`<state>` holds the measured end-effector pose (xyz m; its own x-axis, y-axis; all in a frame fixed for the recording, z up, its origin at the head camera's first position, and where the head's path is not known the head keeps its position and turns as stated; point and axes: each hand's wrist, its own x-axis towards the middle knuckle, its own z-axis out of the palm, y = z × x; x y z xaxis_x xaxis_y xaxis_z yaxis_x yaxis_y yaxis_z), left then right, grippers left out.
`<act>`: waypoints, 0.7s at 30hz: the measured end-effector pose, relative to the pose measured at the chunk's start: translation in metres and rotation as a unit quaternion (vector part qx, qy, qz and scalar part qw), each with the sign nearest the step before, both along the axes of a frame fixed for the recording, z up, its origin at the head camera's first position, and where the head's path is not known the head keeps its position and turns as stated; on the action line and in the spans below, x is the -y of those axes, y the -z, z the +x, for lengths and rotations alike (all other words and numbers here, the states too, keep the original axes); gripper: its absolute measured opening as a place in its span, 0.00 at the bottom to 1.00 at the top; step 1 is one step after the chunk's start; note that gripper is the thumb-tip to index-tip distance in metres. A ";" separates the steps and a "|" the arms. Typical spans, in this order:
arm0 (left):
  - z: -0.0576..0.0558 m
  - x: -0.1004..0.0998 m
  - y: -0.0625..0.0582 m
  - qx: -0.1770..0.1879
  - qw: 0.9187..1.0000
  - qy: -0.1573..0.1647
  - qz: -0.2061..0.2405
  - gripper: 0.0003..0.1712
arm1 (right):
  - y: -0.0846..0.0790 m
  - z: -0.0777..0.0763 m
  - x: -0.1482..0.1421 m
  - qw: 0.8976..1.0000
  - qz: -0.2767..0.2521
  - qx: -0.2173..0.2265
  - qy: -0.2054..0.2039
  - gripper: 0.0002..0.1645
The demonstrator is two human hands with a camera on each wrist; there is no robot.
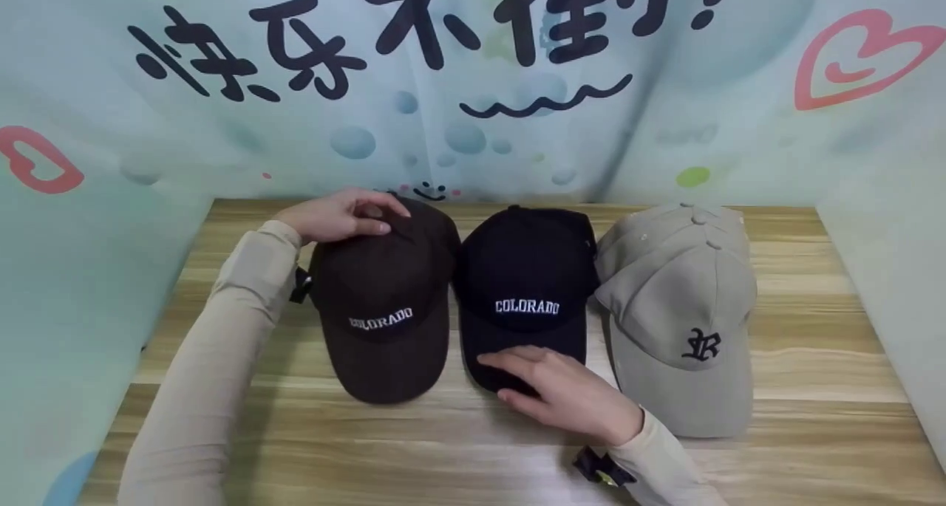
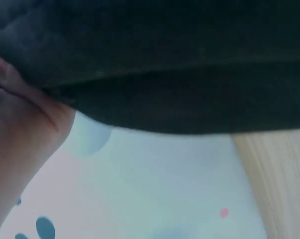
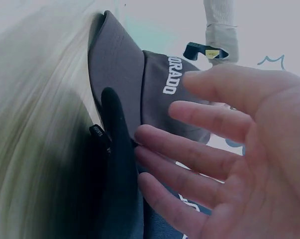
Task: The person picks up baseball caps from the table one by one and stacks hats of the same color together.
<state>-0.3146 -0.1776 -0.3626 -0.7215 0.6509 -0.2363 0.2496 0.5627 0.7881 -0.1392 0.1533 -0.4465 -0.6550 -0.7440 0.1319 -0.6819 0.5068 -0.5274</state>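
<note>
My left hand (image 1: 344, 216) rests on the upper left of a dark brown baseball cap (image 1: 377, 284) lettered COLORADO, its fingers loosely bent over the crown. In the left wrist view the cap's dark fabric (image 2: 179, 94) fills the top, hiding most of the fingers. My right hand (image 1: 565, 391) lies over the brim of a black COLORADO cap (image 1: 525, 269). From the right wrist, its fingers (image 3: 189, 149) appear spread and nearly straight, fingertips right at the black cap's brim (image 3: 121, 184). The brown cap (image 3: 117, 69) stands beyond.
To the right sit several nested beige caps (image 1: 665, 299), the front one with a black emblem. All the caps stand in a row on a wood-grain table (image 1: 805, 358). A printed cloth backdrop (image 1: 473, 137) closes off the back and sides.
</note>
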 end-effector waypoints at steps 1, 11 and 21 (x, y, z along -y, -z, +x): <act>0.000 -0.003 0.002 -0.008 1.000 -0.007 -0.002 0.17 | 0.000 0.000 0.000 1.000 0.003 0.007 -0.001 0.26; 0.029 -0.025 0.015 -0.173 0.976 -0.044 -0.124 0.25 | -0.001 0.001 0.000 0.999 0.003 0.031 -0.011 0.28; 0.065 -0.040 0.039 -0.214 0.939 -0.013 -0.269 0.60 | 0.001 0.000 -0.001 0.999 0.005 0.036 -0.011 0.27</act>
